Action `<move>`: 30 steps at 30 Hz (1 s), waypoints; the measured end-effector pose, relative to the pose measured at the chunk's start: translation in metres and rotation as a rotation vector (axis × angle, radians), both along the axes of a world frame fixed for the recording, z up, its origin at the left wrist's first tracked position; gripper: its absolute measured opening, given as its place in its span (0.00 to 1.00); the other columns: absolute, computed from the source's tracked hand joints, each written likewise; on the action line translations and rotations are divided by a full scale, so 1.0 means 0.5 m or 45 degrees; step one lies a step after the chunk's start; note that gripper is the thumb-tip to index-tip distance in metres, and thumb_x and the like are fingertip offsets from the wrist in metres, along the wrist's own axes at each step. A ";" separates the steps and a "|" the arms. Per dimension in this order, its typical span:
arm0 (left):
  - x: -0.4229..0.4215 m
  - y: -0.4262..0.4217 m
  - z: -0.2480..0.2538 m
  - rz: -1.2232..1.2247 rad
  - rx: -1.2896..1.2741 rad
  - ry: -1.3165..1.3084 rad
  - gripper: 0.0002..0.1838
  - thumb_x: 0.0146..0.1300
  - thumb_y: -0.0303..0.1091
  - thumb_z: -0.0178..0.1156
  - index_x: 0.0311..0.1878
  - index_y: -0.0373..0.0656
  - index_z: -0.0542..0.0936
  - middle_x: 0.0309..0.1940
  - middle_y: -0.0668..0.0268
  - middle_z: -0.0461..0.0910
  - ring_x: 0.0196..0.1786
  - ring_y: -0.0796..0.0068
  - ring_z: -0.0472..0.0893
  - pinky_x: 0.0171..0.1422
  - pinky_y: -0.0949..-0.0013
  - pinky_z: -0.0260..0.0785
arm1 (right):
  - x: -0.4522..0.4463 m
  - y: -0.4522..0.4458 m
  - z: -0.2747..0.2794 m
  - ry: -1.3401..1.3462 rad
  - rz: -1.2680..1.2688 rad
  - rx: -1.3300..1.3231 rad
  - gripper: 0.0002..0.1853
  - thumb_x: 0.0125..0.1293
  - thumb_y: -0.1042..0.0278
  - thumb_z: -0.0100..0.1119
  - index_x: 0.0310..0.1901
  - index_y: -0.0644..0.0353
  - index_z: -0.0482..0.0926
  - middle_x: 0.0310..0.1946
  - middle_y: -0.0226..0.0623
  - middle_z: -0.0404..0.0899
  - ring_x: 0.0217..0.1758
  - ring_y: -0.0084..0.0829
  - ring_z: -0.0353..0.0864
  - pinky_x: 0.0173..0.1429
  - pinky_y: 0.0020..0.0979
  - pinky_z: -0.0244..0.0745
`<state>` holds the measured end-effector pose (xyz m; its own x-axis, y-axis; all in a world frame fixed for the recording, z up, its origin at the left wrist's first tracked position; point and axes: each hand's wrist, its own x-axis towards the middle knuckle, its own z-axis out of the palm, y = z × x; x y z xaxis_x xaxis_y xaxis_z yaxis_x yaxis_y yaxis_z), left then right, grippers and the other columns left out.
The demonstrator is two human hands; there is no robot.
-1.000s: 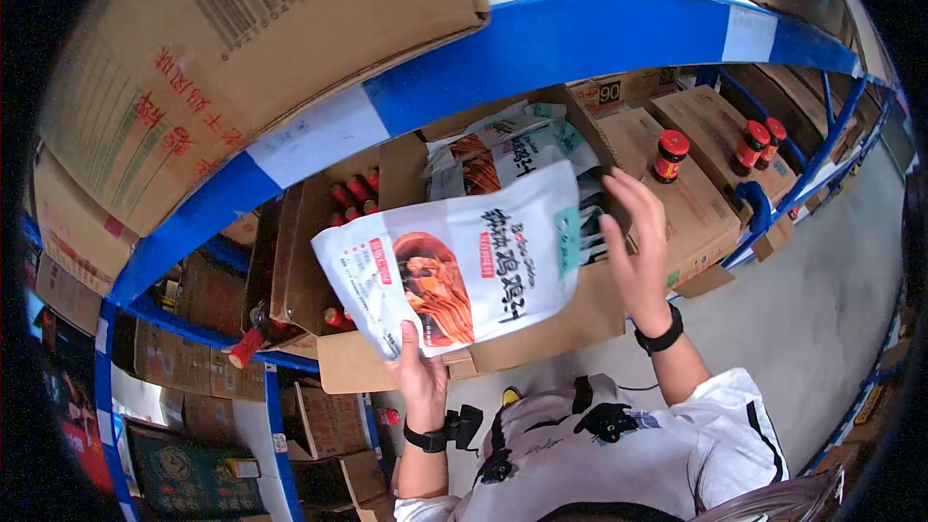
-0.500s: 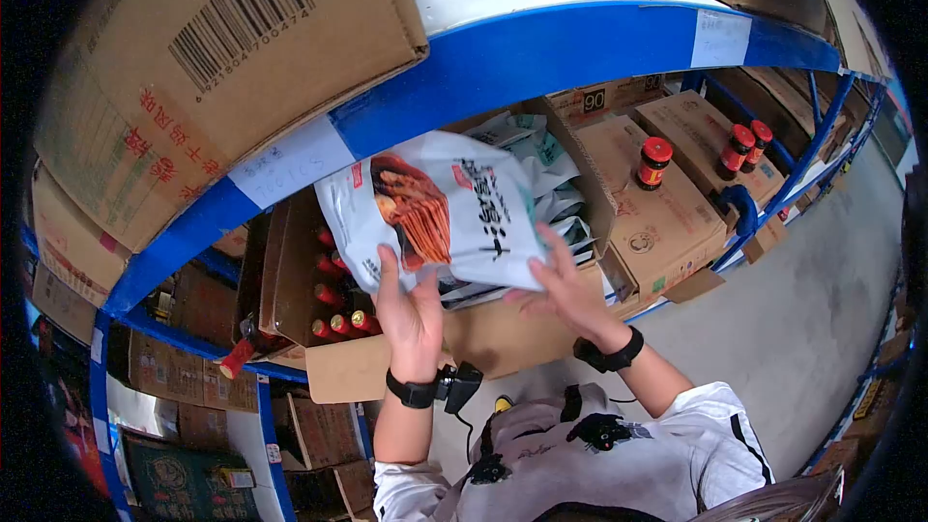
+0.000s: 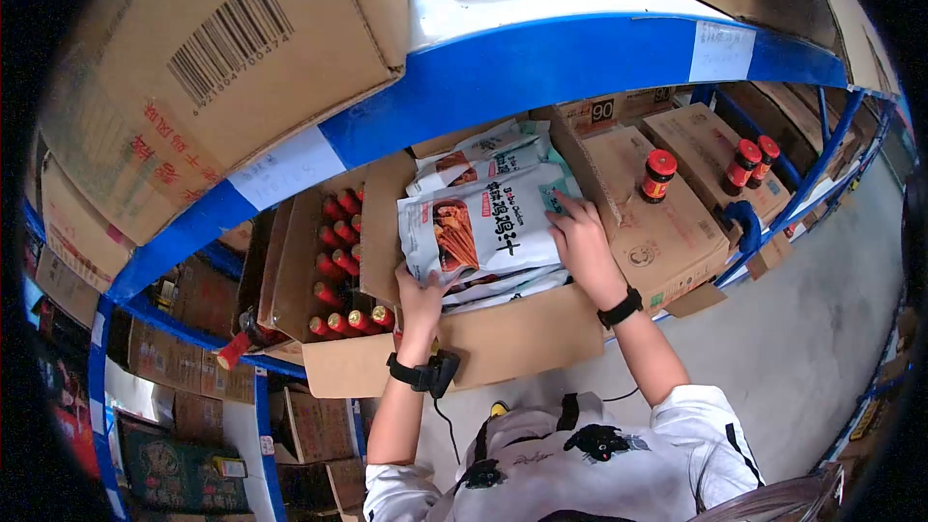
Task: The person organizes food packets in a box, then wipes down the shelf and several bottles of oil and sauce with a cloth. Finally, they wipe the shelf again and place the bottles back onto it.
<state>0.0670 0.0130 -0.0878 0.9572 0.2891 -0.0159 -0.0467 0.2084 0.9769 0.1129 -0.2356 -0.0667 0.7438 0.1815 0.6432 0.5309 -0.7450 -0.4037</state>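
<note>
A white food packet (image 3: 527,198) with a picture of sauced food and black lettering lies over similar packets (image 3: 469,159) in an open cardboard box (image 3: 541,329). My left hand (image 3: 420,302) grips its lower left corner, with the fingertips partly hidden beneath the packet. My right hand (image 3: 586,246) is closed over the packet's right edge, fingers bent onto its pale green strip. Both wrists wear black straps.
Left of the packets, a carton holds several red-capped bottles (image 3: 333,266). Closed cartons (image 3: 652,232) to the right carry red-lidded jars (image 3: 659,174). A blue shelf beam (image 3: 541,48) crosses above the box, with a large carton (image 3: 232,68) at upper left.
The packet has come down from above the box onto the other packets and now lies flatter. My right hand, previously spread beside it, has closed on its right edge.
</note>
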 end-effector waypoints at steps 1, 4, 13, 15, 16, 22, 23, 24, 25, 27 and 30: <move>0.008 0.001 -0.022 0.210 0.662 -0.175 0.24 0.62 0.20 0.47 0.59 0.30 0.53 0.58 0.49 0.60 0.57 0.56 0.69 0.57 0.63 0.70 | 0.005 0.001 0.001 0.002 0.003 0.004 0.12 0.52 0.77 0.57 0.40 0.65 0.80 0.54 0.47 0.71 0.56 0.46 0.67 0.60 0.37 0.66; 0.016 0.001 -0.028 0.432 1.368 -0.297 0.31 0.59 0.24 0.55 0.62 0.32 0.52 0.58 0.50 0.62 0.58 0.57 0.68 0.60 0.67 0.63 | 0.014 0.011 0.005 -0.085 -0.130 -0.100 0.13 0.51 0.81 0.53 0.39 0.64 0.80 0.52 0.49 0.73 0.52 0.46 0.71 0.59 0.37 0.66; 0.001 0.014 0.078 0.095 -0.671 0.166 0.28 0.57 0.15 0.55 0.60 0.41 0.58 0.44 0.55 0.73 0.45 0.65 0.78 0.52 0.63 0.74 | -0.015 0.015 0.070 -0.286 0.104 0.420 0.17 0.46 0.87 0.46 0.31 0.59 0.83 0.36 0.37 0.82 0.43 0.42 0.78 0.56 0.37 0.68; -0.016 -0.009 0.108 0.076 -0.698 0.105 0.27 0.58 0.14 0.51 0.61 0.43 0.61 0.47 0.56 0.71 0.47 0.67 0.77 0.55 0.63 0.73 | -0.012 0.020 0.095 -0.412 0.090 0.366 0.17 0.45 0.87 0.47 0.31 0.59 0.83 0.37 0.36 0.82 0.42 0.41 0.78 0.55 0.38 0.69; -0.013 -0.013 0.114 0.081 -0.699 0.112 0.27 0.58 0.14 0.51 0.61 0.43 0.61 0.47 0.56 0.71 0.47 0.67 0.77 0.55 0.63 0.73 | -0.008 0.025 0.109 -0.542 0.070 0.311 0.17 0.44 0.87 0.47 0.31 0.59 0.83 0.38 0.35 0.82 0.41 0.41 0.77 0.53 0.38 0.69; 0.038 0.002 0.128 0.074 -0.365 -0.254 0.25 0.61 0.14 0.48 0.61 0.46 0.67 0.52 0.66 0.70 0.49 0.77 0.74 0.53 0.70 0.72 | 0.038 0.051 0.140 -0.555 0.065 0.383 0.19 0.41 0.87 0.49 0.34 0.58 0.83 0.41 0.35 0.81 0.42 0.45 0.76 0.52 0.39 0.69; 0.046 0.004 0.120 0.073 -0.371 -0.260 0.25 0.61 0.14 0.48 0.61 0.46 0.67 0.52 0.66 0.70 0.49 0.77 0.74 0.53 0.70 0.72 | 0.036 0.055 0.143 -0.607 0.060 0.347 0.19 0.41 0.88 0.47 0.34 0.60 0.83 0.41 0.36 0.81 0.42 0.43 0.76 0.50 0.36 0.70; 0.051 0.005 0.115 0.085 -0.327 -0.285 0.25 0.60 0.14 0.48 0.60 0.44 0.67 0.52 0.65 0.70 0.49 0.77 0.74 0.52 0.70 0.72 | 0.035 0.057 0.145 -0.659 0.053 0.314 0.20 0.40 0.89 0.46 0.34 0.62 0.82 0.41 0.37 0.81 0.43 0.41 0.76 0.49 0.34 0.71; 0.056 0.007 0.112 0.096 -0.281 -0.308 0.25 0.60 0.14 0.48 0.60 0.43 0.68 0.52 0.64 0.70 0.49 0.77 0.74 0.51 0.70 0.72 | 0.038 0.054 0.141 -0.609 0.099 0.315 0.20 0.40 0.89 0.46 0.35 0.61 0.82 0.41 0.39 0.81 0.42 0.43 0.75 0.50 0.35 0.70; 0.055 0.006 0.102 -0.023 -0.204 -0.186 0.23 0.60 0.14 0.47 0.58 0.43 0.69 0.53 0.63 0.70 0.51 0.74 0.75 0.53 0.68 0.71 | 0.052 0.044 0.110 -0.405 0.012 0.237 0.20 0.40 0.88 0.46 0.35 0.62 0.82 0.41 0.40 0.81 0.43 0.44 0.75 0.52 0.36 0.69; 0.047 0.014 0.062 -0.193 -0.210 0.228 0.19 0.59 0.15 0.47 0.52 0.42 0.73 0.59 0.60 0.65 0.54 0.67 0.74 0.54 0.65 0.71 | 0.075 0.023 0.017 -0.078 -0.127 0.014 0.17 0.42 0.86 0.49 0.34 0.62 0.82 0.41 0.43 0.79 0.47 0.46 0.73 0.55 0.37 0.68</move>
<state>0.0906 0.0200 -0.0570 0.9669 0.1221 -0.2239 0.1677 0.3566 0.9191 0.1502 -0.2242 -0.0582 0.7170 0.1011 0.6897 0.4783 -0.7911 -0.3813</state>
